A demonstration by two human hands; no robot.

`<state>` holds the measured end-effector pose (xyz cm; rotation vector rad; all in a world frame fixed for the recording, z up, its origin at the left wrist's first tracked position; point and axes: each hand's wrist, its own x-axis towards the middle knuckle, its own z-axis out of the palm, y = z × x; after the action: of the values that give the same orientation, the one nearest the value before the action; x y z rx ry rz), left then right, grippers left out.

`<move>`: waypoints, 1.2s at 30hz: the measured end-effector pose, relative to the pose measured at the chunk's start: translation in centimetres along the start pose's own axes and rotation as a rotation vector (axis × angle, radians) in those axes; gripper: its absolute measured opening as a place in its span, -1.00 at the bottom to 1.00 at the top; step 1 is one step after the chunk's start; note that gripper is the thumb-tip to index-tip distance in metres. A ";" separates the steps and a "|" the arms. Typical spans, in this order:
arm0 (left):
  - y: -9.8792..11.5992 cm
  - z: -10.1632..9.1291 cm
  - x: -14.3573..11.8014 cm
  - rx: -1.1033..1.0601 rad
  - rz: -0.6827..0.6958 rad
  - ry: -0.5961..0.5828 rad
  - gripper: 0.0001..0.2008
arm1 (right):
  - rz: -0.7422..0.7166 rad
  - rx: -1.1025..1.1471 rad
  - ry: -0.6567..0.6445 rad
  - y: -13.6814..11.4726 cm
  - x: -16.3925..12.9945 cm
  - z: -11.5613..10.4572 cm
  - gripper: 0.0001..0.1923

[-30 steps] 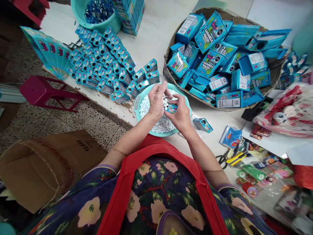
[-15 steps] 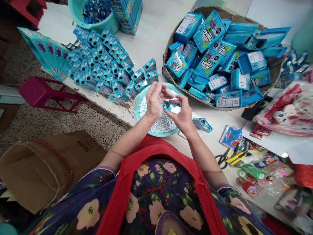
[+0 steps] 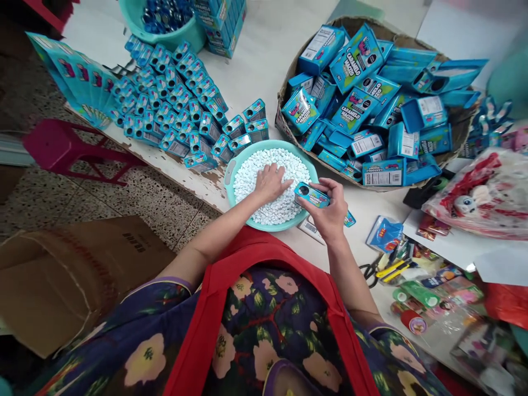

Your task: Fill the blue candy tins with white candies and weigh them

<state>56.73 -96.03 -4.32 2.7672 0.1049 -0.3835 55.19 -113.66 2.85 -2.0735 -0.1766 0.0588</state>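
The left hand (image 3: 270, 184) has dropped onto the candies (image 3: 274, 215), fingers apart; the right hand (image 3: 333, 212), fingers clamped on a box (image 3: 317, 198), moved right. Scoop gently — keep the hole (image 3: 304, 190) upward.

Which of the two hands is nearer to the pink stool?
Left. The left hand touches white pieces in the bowl, to the right of the stool; the right hand is farther right, holding a box.
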 end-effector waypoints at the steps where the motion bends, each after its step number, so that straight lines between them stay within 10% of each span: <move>1: 0.2 -0.1 -0.3 0.021 0.015 0.002 -0.54 | 0.011 -0.009 0.004 0.0 0.0 0.0 -0.39; 8: -1.1 1.2 0.7 -0.276 -0.086 0.150 -0.77 | -0.024 0.053 0.035 -0.4 -0.6 -0.1 -0.38; 12: -1.8 1.1 1.2 -0.961 -0.223 0.352 -0.82 | -0.057 0.067 0.026 -0.7 -1.0 0.1 -0.42; 18: 0.4 -4.3 -1.3 -1.805 -0.359 0.214 -0.73 | -0.061 -0.013 -0.071 -1.6 -0.2 1.4 -0.51; 26: 2.9 -6.2 -2.7 -1.874 -0.195 0.496 -0.71 | -0.139 -0.044 -0.226 -2.4 0.7 4.1 -0.50; 36: 3.4 -6.6 -2.1 -1.772 -0.222 0.540 -0.70 | -0.132 -0.074 -0.197 -2.9 1.4 4.5 -0.51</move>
<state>56.73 -97.01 3.38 1.0144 0.5490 0.3356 55.74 -108.17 3.26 -2.1235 -0.4413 0.1790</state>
